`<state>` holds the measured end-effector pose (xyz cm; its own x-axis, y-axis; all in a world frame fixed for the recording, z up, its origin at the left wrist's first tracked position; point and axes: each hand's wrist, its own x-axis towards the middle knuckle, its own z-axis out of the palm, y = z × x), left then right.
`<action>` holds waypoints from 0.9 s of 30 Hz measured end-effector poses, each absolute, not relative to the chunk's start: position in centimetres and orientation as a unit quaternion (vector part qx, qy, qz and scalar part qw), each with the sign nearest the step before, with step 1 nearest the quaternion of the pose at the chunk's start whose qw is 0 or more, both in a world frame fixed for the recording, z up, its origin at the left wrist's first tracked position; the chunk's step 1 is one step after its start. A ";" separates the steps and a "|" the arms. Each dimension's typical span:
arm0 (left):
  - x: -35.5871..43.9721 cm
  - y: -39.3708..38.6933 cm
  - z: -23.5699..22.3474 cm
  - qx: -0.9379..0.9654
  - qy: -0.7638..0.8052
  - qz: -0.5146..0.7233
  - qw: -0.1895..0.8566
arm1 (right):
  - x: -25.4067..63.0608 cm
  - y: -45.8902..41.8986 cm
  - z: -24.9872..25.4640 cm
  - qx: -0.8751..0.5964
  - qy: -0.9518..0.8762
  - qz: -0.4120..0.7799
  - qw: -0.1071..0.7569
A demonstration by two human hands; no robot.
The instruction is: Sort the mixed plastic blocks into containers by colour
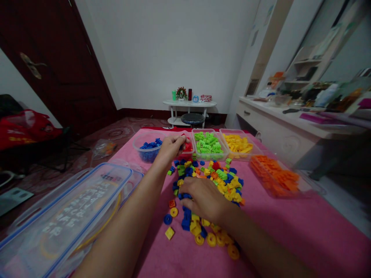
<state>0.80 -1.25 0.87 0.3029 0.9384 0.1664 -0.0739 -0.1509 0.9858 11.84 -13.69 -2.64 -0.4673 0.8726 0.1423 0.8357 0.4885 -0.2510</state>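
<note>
My left hand (171, 147) is over the clear box of red building blocks (188, 146), its fingers curled together; whatever they hold, if anything, is hidden. On the near side, my right hand (203, 195) rests on a mixed pile of building blocks (228, 183) in blue, yellow, green and orange. A blue block (184, 196) shows between its thumb and curled fingers. Left of the pile lie a red-orange block (172, 203), a yellow ring (174, 212), a blue ring (167, 219) and a yellow block (169, 233).
Along the far side stand a round tub of blue blocks (150, 148), a box of green blocks (208, 143) and one of yellow blocks (238, 144). An orange-block box (275, 175) is at right. A large lidded container (72, 212) sits left on the pink cloth (290, 239).
</note>
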 end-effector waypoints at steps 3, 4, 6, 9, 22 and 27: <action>0.8 -1.2 0.6 0.636 0.374 0.413 0.534 | 14.2 -12.4 -2.5 -0.584 -0.790 0.057 0.177; 0.8 -1.2 0.5 0.651 0.377 0.385 0.535 | 15.0 -12.0 -2.5 -0.605 -0.770 0.061 0.195; 0.9 -1.2 0.0 0.677 0.377 0.331 0.538 | 16.4 -11.2 -2.5 -0.629 -0.733 0.086 0.245; 1.4 -1.7 -0.8 0.688 0.377 0.275 0.556 | 17.7 -10.5 -2.3 -0.620 -0.686 0.141 0.354; 4.5 -3.5 -2.8 0.504 0.244 0.138 0.817 | 17.5 -10.9 -0.4 -0.553 -0.545 0.281 0.564; 4.8 -3.5 -3.4 0.430 0.177 0.139 0.874 | 18.0 -10.9 -0.1 -0.536 -0.566 0.299 0.551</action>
<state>4.80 -3.51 -3.35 0.8986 0.3953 -0.1903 -0.0903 0.5911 0.8015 17.97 -10.91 -0.05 0.1806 0.9360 0.3023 0.2761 0.2467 -0.9289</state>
